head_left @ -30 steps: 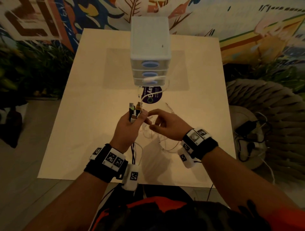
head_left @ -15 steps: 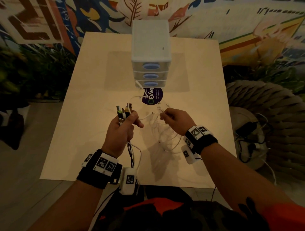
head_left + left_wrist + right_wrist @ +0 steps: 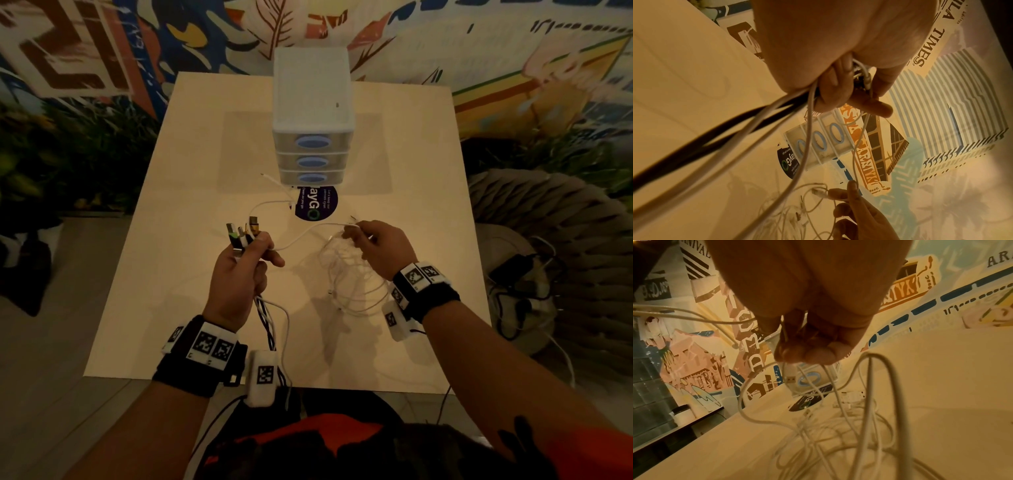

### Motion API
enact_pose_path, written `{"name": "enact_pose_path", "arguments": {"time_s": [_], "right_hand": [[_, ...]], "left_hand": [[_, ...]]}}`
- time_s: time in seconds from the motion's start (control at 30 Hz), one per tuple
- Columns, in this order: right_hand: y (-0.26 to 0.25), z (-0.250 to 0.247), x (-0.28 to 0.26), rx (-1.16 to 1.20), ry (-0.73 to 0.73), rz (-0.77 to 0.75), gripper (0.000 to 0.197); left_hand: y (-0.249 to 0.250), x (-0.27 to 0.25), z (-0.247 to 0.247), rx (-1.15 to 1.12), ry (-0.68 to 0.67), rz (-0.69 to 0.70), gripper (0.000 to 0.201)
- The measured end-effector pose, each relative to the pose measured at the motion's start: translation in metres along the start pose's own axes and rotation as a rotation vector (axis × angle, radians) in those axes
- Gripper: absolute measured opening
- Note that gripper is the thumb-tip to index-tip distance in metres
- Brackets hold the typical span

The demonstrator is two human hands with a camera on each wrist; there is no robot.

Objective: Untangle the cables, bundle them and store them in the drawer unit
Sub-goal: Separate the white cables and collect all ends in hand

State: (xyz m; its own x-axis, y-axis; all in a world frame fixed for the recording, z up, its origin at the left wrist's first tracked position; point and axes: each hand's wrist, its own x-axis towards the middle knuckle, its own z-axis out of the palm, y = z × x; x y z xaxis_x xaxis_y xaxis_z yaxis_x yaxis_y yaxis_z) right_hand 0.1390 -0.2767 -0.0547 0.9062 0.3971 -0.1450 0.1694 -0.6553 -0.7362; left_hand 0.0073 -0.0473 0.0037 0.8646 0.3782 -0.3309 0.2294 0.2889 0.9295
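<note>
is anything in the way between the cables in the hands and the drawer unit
No object blocks the path: only bare table and a flat round sticker lie before the drawer unit. But all three drawers look shut, and the white cables under the right hand are still tangled; the left hand grips the plug ends.

Black wristbands (image 3: 200, 371) with white square-coded marker blocks (image 3: 212, 346) sit on both bare forearms, above an orange-and-dark top (image 3: 329, 442).

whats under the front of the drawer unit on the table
A round dark sticker lies flat on the table, its far edge tucked under the drawer unit. A white cable runs in beside it. How far either reaches underneath is hidden.
</note>
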Motion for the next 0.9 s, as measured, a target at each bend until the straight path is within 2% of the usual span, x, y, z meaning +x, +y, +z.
{"name": "enact_pose_path", "arguments": {"time_s": [0.13, 0.27, 0.4, 0.53, 0.6, 0.67, 0.73, 0.83, 0.9], "right_hand": [[0.001, -0.001, 0.002, -0.046, -0.076, -0.009, 0.043], [-0.001, -0.003, 0.003, -0.073, -0.079, -0.004, 0.047], [0.000, -0.017, -0.005, 0.140, -0.100, 0.056, 0.036], [0.011, -0.042, -0.016, 0.250, -0.091, -0.001, 0.036], [0.020, -0.050, -0.020, 0.130, -0.014, -0.091, 0.032], [0.028, -0.054, -0.025, -0.097, 0.141, -0.197, 0.019], [0.027, -0.059, -0.028, -0.193, 0.256, -0.167, 0.016], [0.017, -0.065, -0.028, -0.003, 0.195, 0.012, 0.022], [0.009, -0.067, -0.027, 0.125, 0.201, 0.065, 0.023]], "left_hand": [[-0.001, 0.001, 0.002, 0.007, 0.003, 0.000, 0.026], [-0.001, 0.001, 0.003, 0.005, 0.007, 0.003, 0.026], [0.000, 0.003, 0.000, 0.028, 0.060, 0.020, 0.024], [-0.002, 0.008, -0.007, 0.042, 0.152, 0.038, 0.023], [-0.002, 0.010, -0.009, 0.028, 0.174, 0.040, 0.022], [-0.002, 0.009, -0.009, 0.013, 0.147, 0.047, 0.020], [-0.002, 0.007, -0.008, 0.020, 0.071, 0.056, 0.017], [-0.001, 0.002, -0.004, 0.071, -0.100, 0.067, 0.023], [-0.001, -0.001, 0.002, 0.132, -0.172, 0.056, 0.021]]}}
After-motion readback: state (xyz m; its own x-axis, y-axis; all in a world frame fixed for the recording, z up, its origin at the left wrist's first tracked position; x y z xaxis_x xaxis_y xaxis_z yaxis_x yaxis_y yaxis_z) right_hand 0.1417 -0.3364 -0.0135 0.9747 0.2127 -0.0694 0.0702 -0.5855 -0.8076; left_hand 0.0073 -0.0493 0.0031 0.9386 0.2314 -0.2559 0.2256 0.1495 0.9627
